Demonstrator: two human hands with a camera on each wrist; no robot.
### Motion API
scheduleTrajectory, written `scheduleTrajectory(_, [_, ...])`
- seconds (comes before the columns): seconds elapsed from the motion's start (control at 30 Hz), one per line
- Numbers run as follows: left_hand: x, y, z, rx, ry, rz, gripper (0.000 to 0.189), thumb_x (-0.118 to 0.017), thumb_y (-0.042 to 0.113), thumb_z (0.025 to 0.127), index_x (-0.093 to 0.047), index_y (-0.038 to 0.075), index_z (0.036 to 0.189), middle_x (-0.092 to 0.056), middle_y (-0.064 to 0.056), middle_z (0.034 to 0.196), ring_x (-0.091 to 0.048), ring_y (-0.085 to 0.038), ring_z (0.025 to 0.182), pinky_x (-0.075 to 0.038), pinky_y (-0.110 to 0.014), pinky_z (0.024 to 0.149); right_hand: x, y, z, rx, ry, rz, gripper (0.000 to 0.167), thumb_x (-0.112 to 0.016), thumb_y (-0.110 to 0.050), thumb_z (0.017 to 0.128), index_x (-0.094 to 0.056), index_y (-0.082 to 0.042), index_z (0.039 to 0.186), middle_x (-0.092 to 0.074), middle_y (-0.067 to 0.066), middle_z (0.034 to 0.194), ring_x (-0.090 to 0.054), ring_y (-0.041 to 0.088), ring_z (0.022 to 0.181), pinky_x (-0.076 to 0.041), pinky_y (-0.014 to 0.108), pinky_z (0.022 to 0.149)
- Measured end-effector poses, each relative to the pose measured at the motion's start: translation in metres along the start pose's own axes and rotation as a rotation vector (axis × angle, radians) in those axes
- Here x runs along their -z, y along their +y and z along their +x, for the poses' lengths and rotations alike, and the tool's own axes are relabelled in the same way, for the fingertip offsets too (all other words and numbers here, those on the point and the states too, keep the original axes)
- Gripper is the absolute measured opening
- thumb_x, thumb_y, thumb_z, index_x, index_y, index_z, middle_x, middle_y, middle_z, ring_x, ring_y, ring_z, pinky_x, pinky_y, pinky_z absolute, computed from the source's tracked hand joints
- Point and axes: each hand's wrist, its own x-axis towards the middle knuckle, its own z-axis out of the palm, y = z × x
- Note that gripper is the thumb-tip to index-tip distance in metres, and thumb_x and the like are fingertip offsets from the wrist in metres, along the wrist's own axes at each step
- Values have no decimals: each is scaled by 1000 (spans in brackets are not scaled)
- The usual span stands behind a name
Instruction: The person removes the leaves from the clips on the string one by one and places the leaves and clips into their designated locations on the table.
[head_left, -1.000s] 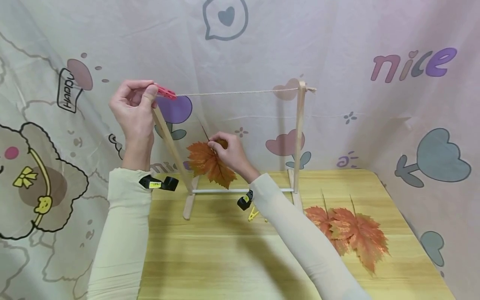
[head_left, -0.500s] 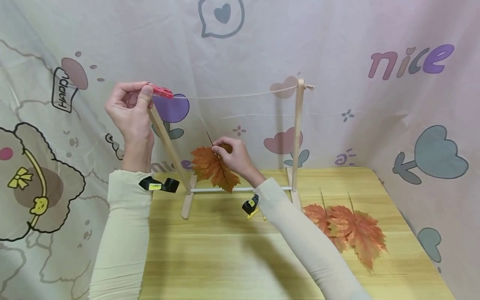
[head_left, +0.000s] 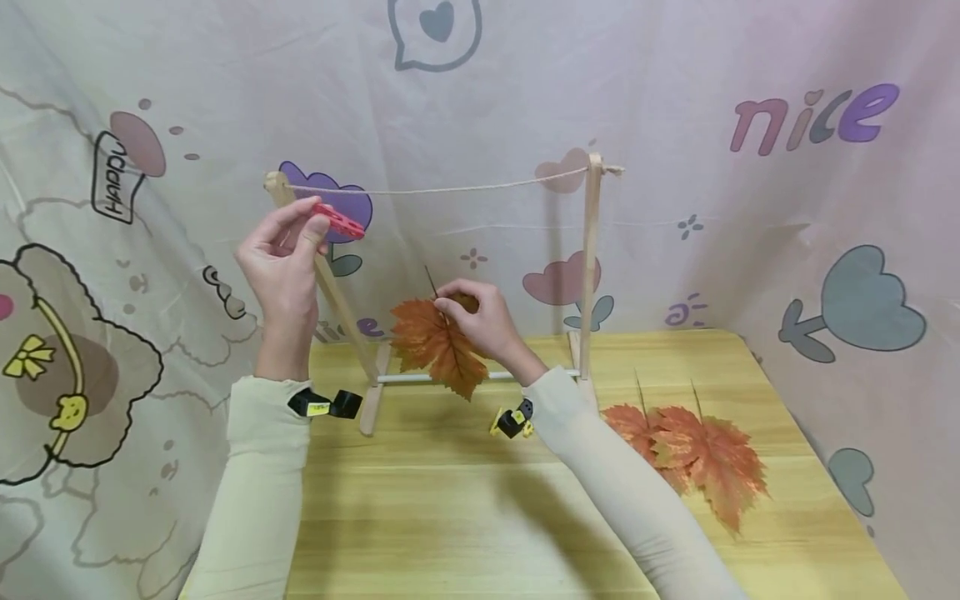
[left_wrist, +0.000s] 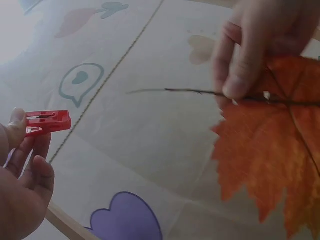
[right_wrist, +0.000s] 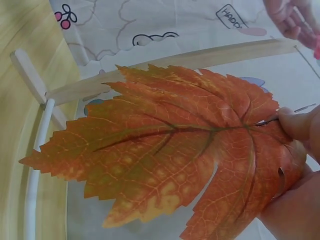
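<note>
My left hand (head_left: 283, 271) pinches a red clothespin (head_left: 341, 222) between thumb and fingers, just below the left end of the string (head_left: 450, 191). In the left wrist view the clothespin (left_wrist: 47, 122) is apart from the string. My right hand (head_left: 483, 321) pinches an orange maple leaf (head_left: 437, 343) by its stem, near where stem and blade meet. The thin stem points up, and the blade hangs down in front of the frame's lower rod. The right wrist view shows the leaf's veined face (right_wrist: 170, 140) close up, with the thumb on the stem.
A wooden frame with a right post (head_left: 591, 267), a left post (head_left: 341, 300) and a white rod (head_left: 405, 378) stands on the table (head_left: 420, 517). Two more maple leaves (head_left: 708, 458) lie at right, overlapping. A yellow clothespin (head_left: 496, 421) lies partly behind my right wrist camera.
My left hand has come down and right with the red clothespin, off the string, uncovering the left post's top. My right hand and its leaf have shifted slightly right and down.
</note>
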Motion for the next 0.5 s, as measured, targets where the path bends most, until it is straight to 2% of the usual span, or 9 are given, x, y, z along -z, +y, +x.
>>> scheduleTrajectory(0.2, [6, -8, -13, -19, -35, -5, 28, -81, -12, 80, -73, -16, 106, -76, -19, 94, -70, -18, 71, -54, -22, 59, 6, -4, -8, -5, 13, -23, 13, -71, -12, 98, -77, -3, 104, -76, 6, 94, -69, 18, 80, -55, 29, 73])
scheduleTrajectory(0.27, [8, -8, -17, 1, -42, -7, 29, -81, -13, 79, -73, -15, 107, -76, -19, 95, -71, -19, 72, -55, -23, 61, 7, -6, -10, -5, 15, -29, 12, -71, -12, 98, -78, -4, 104, -76, 5, 95, -68, 17, 80, -54, 29, 73])
scheduleTrajectory(0.5, [16, -14, -35, 72, -109, 36, 35, -80, -10, 82, -71, -14, 116, -76, -18, 104, -74, -20, 90, -59, -25, 76, 18, -6, -22, -17, 59, -32, 13, -72, -13, 98, -78, -5, 104, -77, 7, 98, -69, 21, 83, -55, 29, 73])
